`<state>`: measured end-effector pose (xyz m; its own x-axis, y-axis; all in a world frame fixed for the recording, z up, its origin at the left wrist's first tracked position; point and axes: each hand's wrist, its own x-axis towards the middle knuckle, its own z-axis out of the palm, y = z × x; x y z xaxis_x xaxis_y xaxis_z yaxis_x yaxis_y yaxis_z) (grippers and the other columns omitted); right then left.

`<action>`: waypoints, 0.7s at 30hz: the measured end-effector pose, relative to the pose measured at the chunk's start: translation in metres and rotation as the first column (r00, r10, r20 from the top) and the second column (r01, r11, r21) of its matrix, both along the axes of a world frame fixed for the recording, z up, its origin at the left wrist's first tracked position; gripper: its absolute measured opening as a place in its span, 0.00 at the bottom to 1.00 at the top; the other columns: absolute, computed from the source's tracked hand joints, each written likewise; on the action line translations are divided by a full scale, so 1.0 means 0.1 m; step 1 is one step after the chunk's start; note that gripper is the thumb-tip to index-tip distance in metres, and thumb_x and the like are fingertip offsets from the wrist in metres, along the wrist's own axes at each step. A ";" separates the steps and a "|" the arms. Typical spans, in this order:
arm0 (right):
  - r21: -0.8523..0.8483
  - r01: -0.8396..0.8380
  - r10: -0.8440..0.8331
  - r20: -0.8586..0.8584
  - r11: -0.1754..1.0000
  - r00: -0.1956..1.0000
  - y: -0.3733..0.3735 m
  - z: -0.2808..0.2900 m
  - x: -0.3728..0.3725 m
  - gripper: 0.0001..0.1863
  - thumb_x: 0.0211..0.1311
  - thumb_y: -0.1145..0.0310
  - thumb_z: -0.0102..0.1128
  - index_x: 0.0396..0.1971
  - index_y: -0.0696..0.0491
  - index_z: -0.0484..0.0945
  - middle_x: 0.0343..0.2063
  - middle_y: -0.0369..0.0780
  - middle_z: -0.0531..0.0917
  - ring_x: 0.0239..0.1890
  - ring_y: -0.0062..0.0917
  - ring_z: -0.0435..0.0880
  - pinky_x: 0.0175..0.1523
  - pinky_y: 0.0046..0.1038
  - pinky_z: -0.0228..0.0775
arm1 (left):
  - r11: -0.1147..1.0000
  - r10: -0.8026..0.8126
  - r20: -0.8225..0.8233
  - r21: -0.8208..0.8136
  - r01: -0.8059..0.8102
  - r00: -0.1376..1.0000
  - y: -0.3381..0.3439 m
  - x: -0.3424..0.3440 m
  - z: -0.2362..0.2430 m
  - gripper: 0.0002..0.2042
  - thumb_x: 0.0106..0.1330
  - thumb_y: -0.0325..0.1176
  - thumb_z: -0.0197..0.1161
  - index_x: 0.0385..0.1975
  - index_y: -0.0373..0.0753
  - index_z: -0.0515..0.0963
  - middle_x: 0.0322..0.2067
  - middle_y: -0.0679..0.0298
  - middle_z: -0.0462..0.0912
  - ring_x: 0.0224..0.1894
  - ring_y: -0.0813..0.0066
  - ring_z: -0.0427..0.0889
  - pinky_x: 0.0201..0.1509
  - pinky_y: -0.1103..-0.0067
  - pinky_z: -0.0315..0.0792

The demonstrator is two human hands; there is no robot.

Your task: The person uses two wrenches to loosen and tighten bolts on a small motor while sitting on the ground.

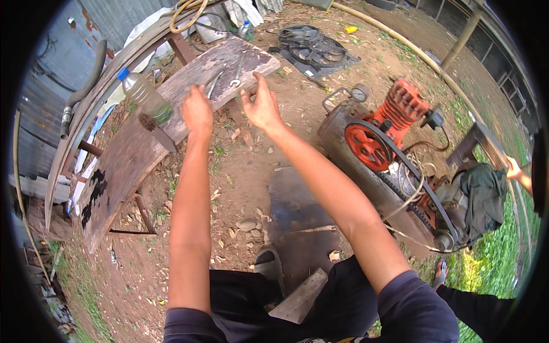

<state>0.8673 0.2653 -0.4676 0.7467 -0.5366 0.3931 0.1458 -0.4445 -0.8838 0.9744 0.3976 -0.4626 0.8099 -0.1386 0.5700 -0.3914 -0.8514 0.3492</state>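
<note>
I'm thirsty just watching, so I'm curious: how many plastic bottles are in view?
2. One blue-capped bottle is on the wooden bench, left of the left hand; the other bottle is beyond the bench's far end. More may be hidden.

Head view, one, wide fisheye: we look down and forward from the head, lap closest, left hand and right hand farther out, ground beyond.

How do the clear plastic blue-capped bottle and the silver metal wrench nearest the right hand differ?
The clear plastic blue-capped bottle stands, while the silver metal wrench lies flat. The bottle is see-through and thick-bodied; the wrench, opaque and slim. Both are on the weathered wooden bench.
</note>
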 end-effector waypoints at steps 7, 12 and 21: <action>0.213 -0.060 0.056 0.027 0.975 0.998 -0.05 0.08 -0.54 0.23 0.57 0.69 0.58 0.52 0.59 0.66 0.26 0.47 0.81 0.32 0.39 0.82 0.40 0.37 0.72 | 0.929 -0.036 0.027 -0.367 0.043 0.999 0.25 -0.20 0.22 0.15 0.70 0.39 0.49 0.36 0.32 0.77 0.27 0.49 0.82 0.32 0.53 0.82 0.38 0.64 0.73; 0.264 -0.140 0.158 -0.047 0.954 0.986 -0.05 0.32 -0.95 0.21 0.61 0.59 0.58 0.45 0.62 0.74 0.28 0.45 0.81 0.33 0.34 0.82 0.40 0.35 0.73 | 0.404 -0.486 -0.095 -0.906 0.127 0.869 0.49 -0.38 0.24 0.14 0.71 0.40 0.50 0.31 0.36 0.73 0.23 0.67 0.75 0.19 0.80 0.66 0.23 0.79 0.63; 0.382 -0.145 -0.097 0.547 0.913 0.832 -0.27 1.37 -1.66 0.22 0.72 0.58 0.43 0.54 0.61 0.66 0.36 0.43 0.81 0.38 0.20 0.78 0.44 0.21 0.70 | 0.002 -0.939 -0.043 -0.993 -0.120 0.341 -0.80 -2.13 0.95 0.13 0.72 0.42 0.48 0.33 0.39 0.70 0.28 0.70 0.72 0.25 0.83 0.66 0.30 0.83 0.63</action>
